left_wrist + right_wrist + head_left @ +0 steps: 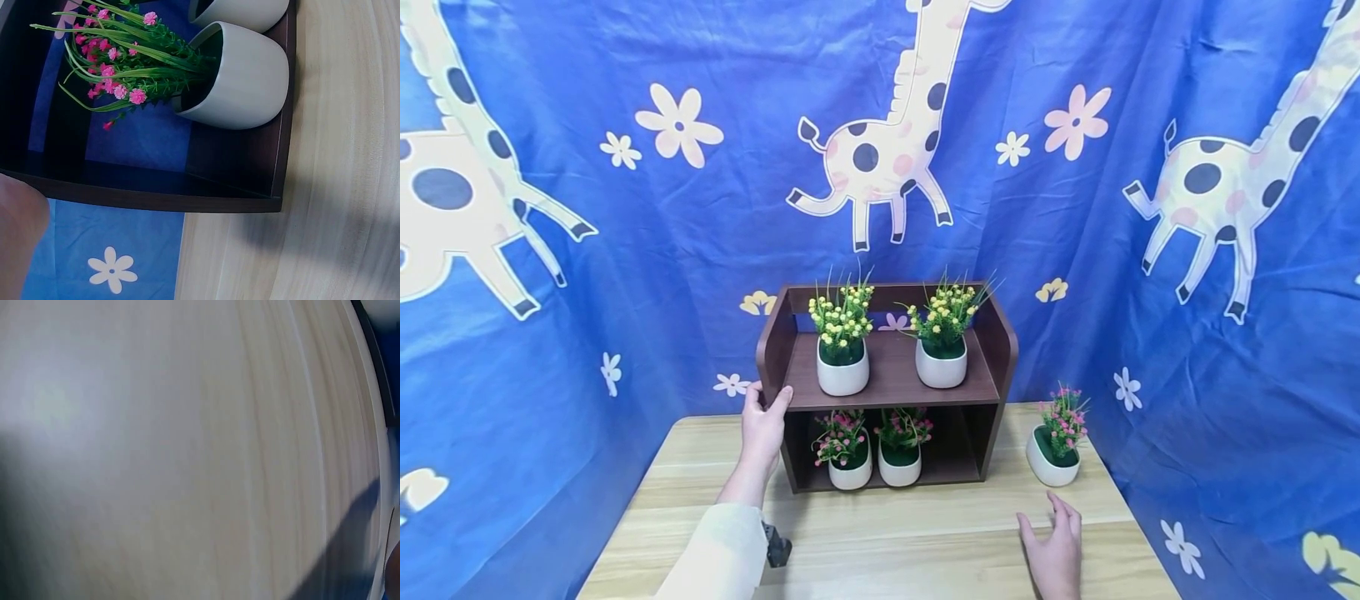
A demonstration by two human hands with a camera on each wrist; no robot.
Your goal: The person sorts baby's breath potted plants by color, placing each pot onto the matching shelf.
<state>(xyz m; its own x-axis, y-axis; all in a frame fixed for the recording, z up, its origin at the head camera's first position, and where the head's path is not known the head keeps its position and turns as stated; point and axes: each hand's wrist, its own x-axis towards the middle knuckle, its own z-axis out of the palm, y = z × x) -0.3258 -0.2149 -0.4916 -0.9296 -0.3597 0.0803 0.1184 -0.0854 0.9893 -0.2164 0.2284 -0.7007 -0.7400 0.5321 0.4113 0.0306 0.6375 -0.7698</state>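
A dark brown two-tier shelf (891,367) stands at the back of the table. My left hand (763,429) holds its left side panel, thumb over the front edge and fingertips hidden behind the panel. In the left wrist view, part of that hand (22,228) shows beside the shelf's dark edge. My right hand (1054,546) is above the table at the right, thumb and fingers spread apart, holding nothing. Just beyond its fingertips stands a white pot of pink artificial flowers (1054,458). The right wrist view shows mostly tabletop (187,456).
Two white pots with yellow flowers, one left (842,375) and one right (942,367), stand on the upper tier. Two pink-flowered pots, left (850,473) and right (900,468), sit side by side below. A blue giraffe-print curtain (737,208) surrounds the table (880,550).
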